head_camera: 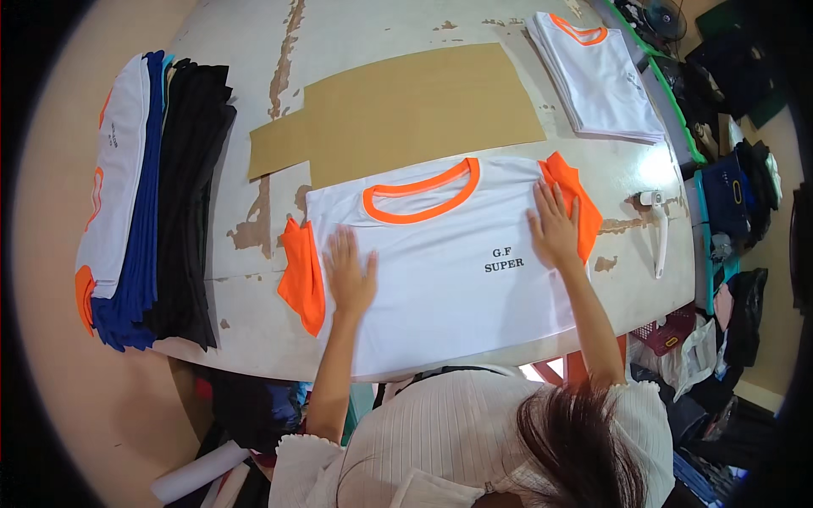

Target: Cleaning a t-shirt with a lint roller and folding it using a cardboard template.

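Note:
Before me a white T-shirt point(432, 286) with an orange neckband and orange sleeves lies front up on the table. Dark printed writing marks its chest. My left hand point(350, 272) rests flat on the shirt beside the left sleeve, with the thumb apart from the fingers. Near the other shoulder, my right hand point(554, 225) presses flat, its fingertips by the seam of the right orange sleeve point(579, 190). Neither hand grips anything. Both sleeves stick out at the sides, and the shirt's upper edge overlaps a brown cardboard sheet point(413, 108).
Folded white shirts point(597, 82) are stacked at the back right. At the left stand piles of black garments point(190, 190), blue garments point(147, 190) and white-and-orange shirts point(117, 178). A white handheld tool point(659, 235) lies on the worn tabletop point(394, 25). Bags and bins crowd the right side.

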Motion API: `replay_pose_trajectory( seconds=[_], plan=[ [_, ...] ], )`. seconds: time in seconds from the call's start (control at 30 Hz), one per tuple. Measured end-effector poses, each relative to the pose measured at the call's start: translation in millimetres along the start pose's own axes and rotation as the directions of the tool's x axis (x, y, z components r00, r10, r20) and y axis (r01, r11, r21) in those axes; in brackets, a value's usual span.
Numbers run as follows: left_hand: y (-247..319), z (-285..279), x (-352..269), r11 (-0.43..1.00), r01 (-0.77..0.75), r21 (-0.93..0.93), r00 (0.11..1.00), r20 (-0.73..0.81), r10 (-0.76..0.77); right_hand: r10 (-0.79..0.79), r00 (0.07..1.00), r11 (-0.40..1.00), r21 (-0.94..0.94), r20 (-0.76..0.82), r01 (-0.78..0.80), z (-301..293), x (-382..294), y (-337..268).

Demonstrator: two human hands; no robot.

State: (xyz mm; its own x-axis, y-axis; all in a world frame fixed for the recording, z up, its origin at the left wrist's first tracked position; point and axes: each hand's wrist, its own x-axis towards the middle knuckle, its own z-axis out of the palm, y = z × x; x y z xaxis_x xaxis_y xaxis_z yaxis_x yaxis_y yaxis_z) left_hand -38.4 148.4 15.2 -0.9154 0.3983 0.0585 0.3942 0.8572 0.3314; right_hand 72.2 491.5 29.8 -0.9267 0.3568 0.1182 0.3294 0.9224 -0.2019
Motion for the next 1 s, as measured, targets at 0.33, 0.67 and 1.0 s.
replay_pose_trajectory(
  seconds=[0.33,0.67,1.0],
  plan=[
    [-9,0,70,0.928,-0.078,-0.365,0.937,-0.346,-0.057,0.007,0.943,0.979,0.193,-0.332,0.061,27,64,-2],
    [-24,13,70,0.887,-0.027,-0.460,0.915,-0.369,-0.163,-0.011,0.929,0.972,0.213,-0.370,0.096,35,64,-1],
    [-27,-55,38,0.955,-0.265,-0.135,0.906,-0.373,0.199,-0.236,0.826,0.874,0.259,-0.512,0.411,-28,27,-7]
  ],
)
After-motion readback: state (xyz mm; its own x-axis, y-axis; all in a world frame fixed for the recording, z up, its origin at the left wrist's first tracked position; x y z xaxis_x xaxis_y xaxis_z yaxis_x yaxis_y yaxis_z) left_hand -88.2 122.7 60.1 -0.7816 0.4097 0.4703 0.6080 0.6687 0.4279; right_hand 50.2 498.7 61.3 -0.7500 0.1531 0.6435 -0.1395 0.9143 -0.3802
